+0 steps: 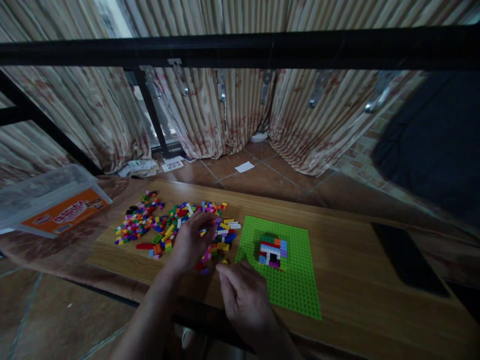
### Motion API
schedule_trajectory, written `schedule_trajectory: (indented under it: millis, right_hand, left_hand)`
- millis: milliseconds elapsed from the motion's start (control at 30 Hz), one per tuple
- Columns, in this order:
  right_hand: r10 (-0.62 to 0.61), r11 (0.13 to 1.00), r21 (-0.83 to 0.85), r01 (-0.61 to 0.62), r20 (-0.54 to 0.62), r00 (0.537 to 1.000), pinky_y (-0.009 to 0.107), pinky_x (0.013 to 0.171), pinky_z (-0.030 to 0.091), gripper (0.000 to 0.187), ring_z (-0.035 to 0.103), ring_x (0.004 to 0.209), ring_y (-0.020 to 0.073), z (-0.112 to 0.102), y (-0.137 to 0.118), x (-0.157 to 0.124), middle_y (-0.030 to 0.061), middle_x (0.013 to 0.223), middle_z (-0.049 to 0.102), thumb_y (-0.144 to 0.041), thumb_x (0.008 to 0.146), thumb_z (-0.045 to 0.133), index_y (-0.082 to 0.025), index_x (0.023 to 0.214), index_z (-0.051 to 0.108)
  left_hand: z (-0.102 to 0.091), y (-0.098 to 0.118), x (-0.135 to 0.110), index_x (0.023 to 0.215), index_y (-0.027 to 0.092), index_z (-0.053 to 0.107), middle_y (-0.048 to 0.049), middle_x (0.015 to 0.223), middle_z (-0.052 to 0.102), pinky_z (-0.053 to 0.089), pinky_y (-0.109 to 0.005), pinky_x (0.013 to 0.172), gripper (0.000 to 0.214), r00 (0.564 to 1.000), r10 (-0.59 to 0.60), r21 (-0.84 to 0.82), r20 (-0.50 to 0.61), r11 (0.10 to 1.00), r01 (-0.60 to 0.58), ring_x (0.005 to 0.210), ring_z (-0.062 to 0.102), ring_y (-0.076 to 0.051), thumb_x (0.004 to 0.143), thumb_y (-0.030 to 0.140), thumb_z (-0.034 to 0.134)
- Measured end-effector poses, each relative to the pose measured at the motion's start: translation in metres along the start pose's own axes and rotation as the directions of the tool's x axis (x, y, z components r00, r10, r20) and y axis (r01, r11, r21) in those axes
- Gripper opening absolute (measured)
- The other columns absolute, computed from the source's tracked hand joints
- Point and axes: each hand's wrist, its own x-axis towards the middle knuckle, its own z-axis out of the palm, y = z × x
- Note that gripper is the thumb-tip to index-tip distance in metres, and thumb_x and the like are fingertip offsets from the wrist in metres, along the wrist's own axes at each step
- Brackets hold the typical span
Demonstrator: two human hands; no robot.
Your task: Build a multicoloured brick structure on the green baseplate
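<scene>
- Bricks (pixel 165 225), small plastic ones in many colours, lie scattered in a loose pile on the left half of the wooden surface (pixel 348 260), just left of the green baseplate.
- Nearest to the viewer, the right hand (pixel 243 295) rests at the surface's near edge, knuckles up and fingers curled inward; whether anything sits inside it cannot be told, as the palm is turned away.
- Its fingertips lie just beside the near-left corner of the green baseplate (pixel 296 285), close to a few stray pieces.
- A little farther in, the left hand (pixel 191 240) lies over the right end of the pile, fingers bent down onto the pieces; what it pinches, if anything, is hidden under the fingers.
- On the baseplate stands a small brick house (pixel 273 250), white and blue walls with a red band and a green top, well clear of both hands.
- To the far right of the surface lies a flat black phone (pixel 407 260).
- At the left edge sits a clear plastic storage box (pixel 45 197) with an orange label.
- Beyond the surface, a tiled floor (pixel 262 175) runs to striped, floral curtains (pixel 232 110), with a black metal bar (pixel 240 50) crossing overhead.
</scene>
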Motion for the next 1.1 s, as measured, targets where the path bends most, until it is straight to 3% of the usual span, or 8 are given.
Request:
schedule_trajectory:
  millis: [167, 333, 500, 633, 733, 867, 1000, 1100]
  right_hand:
    - [0.021, 1.0, -0.017, -0.021, -0.003, 1.0, 0.027, 0.062, 0.044, 0.023, 0.058, 0.068, 0.0152, -0.002, 0.002, -0.003, 0.0015, 0.072, 0.066, -0.012, 0.092, 0.044, -0.02, 0.097, 0.065]
    - [-0.006, 0.999, -0.051, 0.004, -0.035, 0.999, 0.026, 0.062, 0.047, 0.023, 0.061, 0.067, 0.0143, -0.001, 0.002, -0.004, 0.002, 0.074, 0.068, -0.013, 0.093, 0.044, -0.02, 0.098, 0.066]
    - [-0.063, 0.997, -0.053, 0.061, -0.05, 0.997, 0.024, 0.061, 0.051, 0.021, 0.065, 0.067, 0.0139, -0.001, 0.007, -0.004, 0.0019, 0.076, 0.07, -0.015, 0.093, 0.046, -0.019, 0.099, 0.066]
    - [-0.185, 0.98, -0.086, 0.179, -0.077, 0.98, 0.022, 0.058, 0.052, 0.019, 0.067, 0.061, 0.0133, 0.002, 0.015, -0.004, 0.0018, 0.073, 0.072, -0.018, 0.093, 0.048, -0.019, 0.099, 0.066]
    - [-0.244, 0.969, -0.073, 0.237, -0.097, 0.965, 0.021, 0.056, 0.052, 0.019, 0.067, 0.058, 0.0127, 0.006, 0.022, -0.005, 0.0018, 0.07, 0.071, -0.019, 0.093, 0.049, -0.019, 0.098, 0.067]
    - [-0.283, 0.957, -0.071, 0.28, -0.029, 0.959, 0.019, 0.057, 0.053, 0.019, 0.068, 0.06, 0.0125, 0.008, 0.032, -0.009, 0.0016, 0.072, 0.072, -0.018, 0.091, 0.053, -0.02, 0.104, 0.067]
    - [-0.276, 0.957, -0.094, 0.274, -0.018, 0.961, 0.019, 0.057, 0.053, 0.019, 0.069, 0.061, 0.013, 0.008, 0.042, -0.014, 0.002, 0.075, 0.073, -0.019, 0.089, 0.056, -0.02, 0.105, 0.067]
    - [-0.262, 0.961, -0.103, 0.258, -0.019, 0.965, 0.02, 0.057, 0.053, 0.018, 0.069, 0.061, 0.0129, 0.01, 0.044, -0.018, 0.0012, 0.076, 0.073, -0.021, 0.089, 0.058, -0.021, 0.104, 0.068]
  left_hand:
    - [0.018, 0.013, -0.018, 0.098, 0.02, 0.066, -0.0043, 0.099, 0.067, 0.052, -0.027, 0.084, 0.015, 0.996, 0.076, -0.071, 0.043, 0.995, -0.072, 0.094, 0.064, -0.016, 0.086, 0.021, 0.057]
    - [0.018, 0.013, -0.02, 0.1, 0.02, 0.065, -0.005, 0.1, 0.067, 0.051, -0.03, 0.086, 0.019, 0.993, 0.095, -0.054, 0.071, 0.994, -0.091, 0.094, 0.063, -0.017, 0.086, 0.015, 0.053]
    - [0.01, 0.009, -0.018, 0.107, 0.02, 0.063, -0.0051, 0.099, 0.064, 0.049, -0.028, 0.084, 0.028, 0.991, 0.094, 0.122, 0.099, 0.987, -0.106, 0.092, 0.061, -0.016, 0.086, 0.009, 0.047]
    - [0.007, 0.002, -0.017, 0.113, 0.021, 0.061, -0.0057, 0.1, 0.063, 0.049, -0.029, 0.086, 0.034, 0.996, 0.019, 0.288, 0.085, 0.957, -0.043, 0.093, 0.06, -0.018, 0.085, 0.008, 0.046]
    - [0.003, -0.005, -0.016, 0.107, 0.02, 0.064, -0.0071, 0.098, 0.064, 0.05, -0.033, 0.086, 0.031, 0.998, -0.042, 0.407, 0.057, 0.913, 0.015, 0.096, 0.06, -0.022, 0.081, 0.01, 0.049]
    - [-0.004, -0.011, -0.016, 0.103, 0.019, 0.065, -0.0073, 0.098, 0.066, 0.05, -0.033, 0.087, 0.032, 0.996, -0.074, 0.434, 0.049, 0.9, 0.046, 0.096, 0.061, -0.022, 0.076, 0.009, 0.052]
    - [-0.017, -0.023, -0.011, 0.102, 0.021, 0.067, -0.0062, 0.099, 0.068, 0.049, -0.031, 0.089, 0.035, 0.993, -0.088, 0.377, -0.08, 0.919, 0.112, 0.094, 0.062, -0.02, 0.075, 0.007, 0.051]
    - [-0.04, -0.037, -0.004, 0.099, 0.02, 0.07, -0.0067, 0.096, 0.071, 0.05, -0.03, 0.085, 0.029, 0.945, -0.175, 0.346, -0.275, 0.899, 0.267, 0.089, 0.064, -0.019, 0.08, 0.011, 0.051]
